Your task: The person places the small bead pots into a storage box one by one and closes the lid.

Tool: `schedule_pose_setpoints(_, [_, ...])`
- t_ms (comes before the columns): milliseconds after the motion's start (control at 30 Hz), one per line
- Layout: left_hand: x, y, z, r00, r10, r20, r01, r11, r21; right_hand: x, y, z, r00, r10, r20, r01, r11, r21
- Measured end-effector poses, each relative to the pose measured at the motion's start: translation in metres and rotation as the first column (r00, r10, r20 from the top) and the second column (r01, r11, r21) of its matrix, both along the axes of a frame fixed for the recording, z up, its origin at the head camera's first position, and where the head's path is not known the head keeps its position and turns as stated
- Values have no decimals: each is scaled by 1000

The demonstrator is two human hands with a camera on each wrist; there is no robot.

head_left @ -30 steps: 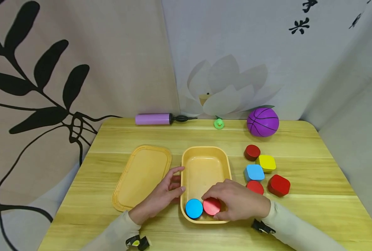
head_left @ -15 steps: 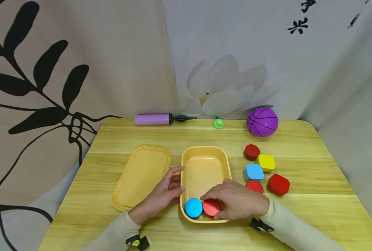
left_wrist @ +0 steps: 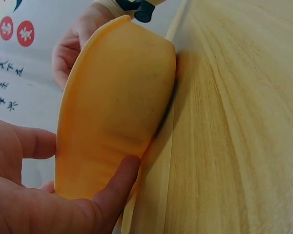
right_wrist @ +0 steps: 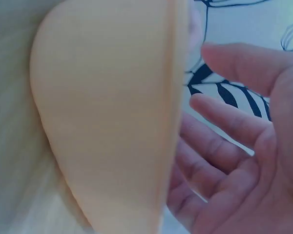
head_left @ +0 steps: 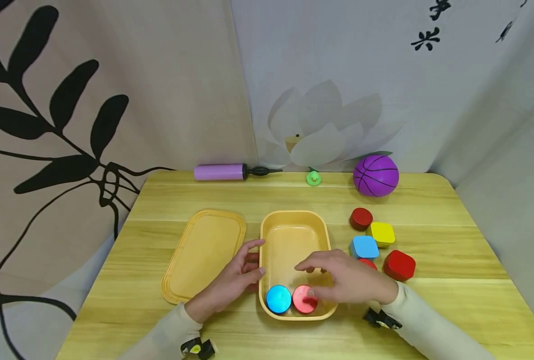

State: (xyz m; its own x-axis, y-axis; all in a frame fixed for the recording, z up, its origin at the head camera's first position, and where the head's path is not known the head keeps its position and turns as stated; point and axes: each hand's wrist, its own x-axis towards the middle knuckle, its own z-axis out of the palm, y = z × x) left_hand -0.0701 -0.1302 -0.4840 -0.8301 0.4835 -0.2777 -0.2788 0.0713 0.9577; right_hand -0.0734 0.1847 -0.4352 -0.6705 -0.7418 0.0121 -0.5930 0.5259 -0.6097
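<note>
A yellow-orange tray (head_left: 289, 245) holds a blue round block (head_left: 278, 299) and a red round block (head_left: 305, 299) side by side at its near end. The left hand (head_left: 232, 280) rests against the tray's left side, and in the left wrist view its fingers and thumb touch the tray's outer wall (left_wrist: 117, 97). Over the tray's right rim hovers the right hand (head_left: 350, 277), fingers spread and holding nothing, its thumb above the red round block. In the right wrist view the right hand (right_wrist: 249, 131) is loosely open beside the tray's wall (right_wrist: 107, 117).
Right of the tray lie a dark red round block (head_left: 361, 219), a yellow block (head_left: 381, 234), a blue block (head_left: 364, 247), a red block (head_left: 399, 265) and a partly hidden red one. A lid (head_left: 205, 255) lies left; a pump (head_left: 221, 172), green toy (head_left: 314, 178) and purple ball (head_left: 376, 175) stand behind.
The right hand has let go of the red round block in the tray and moved up and to the right, fingers spreading. The left hand has stayed at the tray's side.
</note>
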Motion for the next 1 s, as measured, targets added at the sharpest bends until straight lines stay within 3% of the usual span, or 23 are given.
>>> schedule_pose_setpoints(167, [-1,0,-1,1000,-3,4,3,1000,1,-7,18,8,994,-78,-72,72,995,-75])
schedule_pose_setpoints(367, [0,0,0,1000,0,-4,0,1000,-2,-19,48,14,974,-218,-66,209,970,-124])
schedule_pose_setpoints(767, [-1,-1,1,1000,8,-7,-9,1000,-20,-31,118,8,885,-449,-120,433,890,-141])
schedule_pose_setpoints(900, [-1,-1,0,1000,10,-7,-10,1000,-20,-33,138,0,853,-514,-95,502,856,-120])
schedule_pose_setpoints(1000, [-1,-1,0,1000,12,-3,-12,1000,-21,-36,154,-7,841,-538,-62,534,842,-74])
